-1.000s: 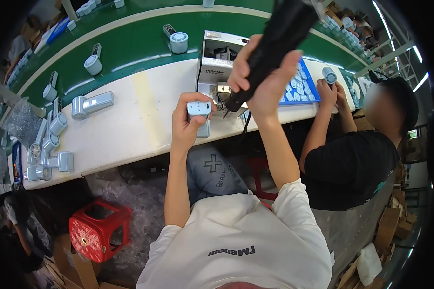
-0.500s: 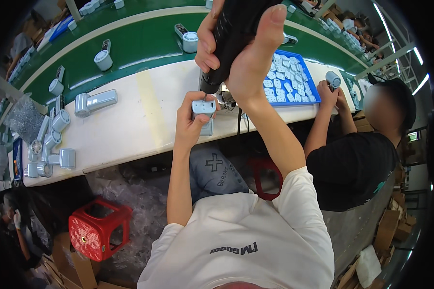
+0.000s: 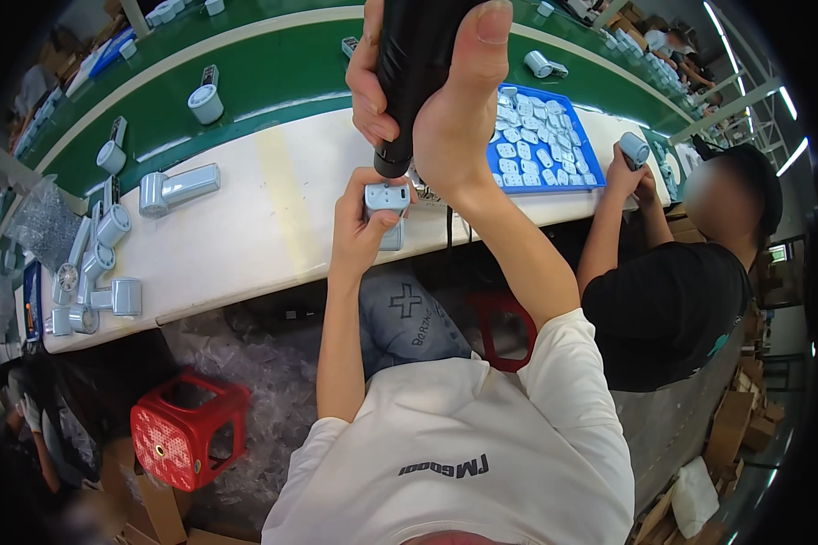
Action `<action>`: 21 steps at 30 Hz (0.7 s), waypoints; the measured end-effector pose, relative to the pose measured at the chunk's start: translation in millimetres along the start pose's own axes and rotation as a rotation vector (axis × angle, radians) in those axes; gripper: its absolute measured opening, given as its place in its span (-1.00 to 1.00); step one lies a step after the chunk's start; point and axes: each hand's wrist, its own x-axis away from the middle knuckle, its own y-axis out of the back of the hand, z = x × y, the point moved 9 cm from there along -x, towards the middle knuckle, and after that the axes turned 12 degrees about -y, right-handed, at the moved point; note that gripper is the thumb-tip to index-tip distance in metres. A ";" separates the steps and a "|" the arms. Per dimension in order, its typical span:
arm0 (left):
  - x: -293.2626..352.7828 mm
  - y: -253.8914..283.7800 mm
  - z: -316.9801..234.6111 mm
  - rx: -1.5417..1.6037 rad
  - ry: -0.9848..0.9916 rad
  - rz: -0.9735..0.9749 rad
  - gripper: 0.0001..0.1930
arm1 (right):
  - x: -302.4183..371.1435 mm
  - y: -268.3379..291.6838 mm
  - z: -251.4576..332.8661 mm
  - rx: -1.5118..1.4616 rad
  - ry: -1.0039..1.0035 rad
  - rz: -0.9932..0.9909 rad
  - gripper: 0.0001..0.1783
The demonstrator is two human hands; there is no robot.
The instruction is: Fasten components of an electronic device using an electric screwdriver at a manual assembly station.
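Observation:
My left hand [image 3: 356,218] is closed around a light-blue plastic appliance body [image 3: 386,196], holding it upright over the near edge of the table. Its small end face, with a dark slot and little holes, is turned up. In my right hand [image 3: 459,127] is a black electric screwdriver [image 3: 418,68], gripped around the barrel and pointing down. The nose of the screwdriver sits just above the far side of that end face. Whether the bit touches a screw there, I cannot tell.
Several light-blue appliance bodies [image 3: 114,227] lie at the table's left, beside bubble wrap [image 3: 50,222]. One more [image 3: 180,188] lies farther in. A blue tray [image 3: 554,188] holds small covers. Beyond runs a green conveyor [image 3: 273,77]. A co-worker [image 3: 673,300] sits at right; a red stool [image 3: 168,445] stands left.
The screwdriver and my right hand have shifted a little left, so its barrel stands more upright. My left hand has barely moved. Pieces on the conveyor have moved right.

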 end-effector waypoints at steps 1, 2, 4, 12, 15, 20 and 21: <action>-0.2 -0.3 -0.5 -0.003 0.001 0.001 -0.48 | -0.3 0.5 2.4 -0.001 -0.004 -0.018 -0.09; -0.3 -0.3 -0.8 -0.005 0.002 0.002 -0.48 | -0.1 0.7 4.9 -0.002 -0.008 -0.036 -0.09; -0.4 -0.1 -0.9 -0.006 0.000 0.005 -0.47 | 2.7 -1.1 1.5 -0.076 -0.183 -0.109 -0.09; -3.0 -1.5 -2.1 -0.032 -0.011 0.010 -0.48 | 15.7 6.4 -12.9 -0.317 -0.606 -0.308 -0.07; -7.1 -1.5 -1.9 -0.010 -0.007 -0.042 -0.51 | 22.9 26.0 -4.5 -0.465 -0.527 -0.393 -0.07; -9.5 -0.7 -2.1 -0.013 -0.074 0.075 -0.56 | 62.7 67.4 -38.5 -0.124 -0.499 -0.480 -0.09; -9.0 -1.7 -3.5 -0.027 -0.102 0.085 -0.57 | 71.4 70.6 -49.3 -0.062 -0.572 -0.495 -0.08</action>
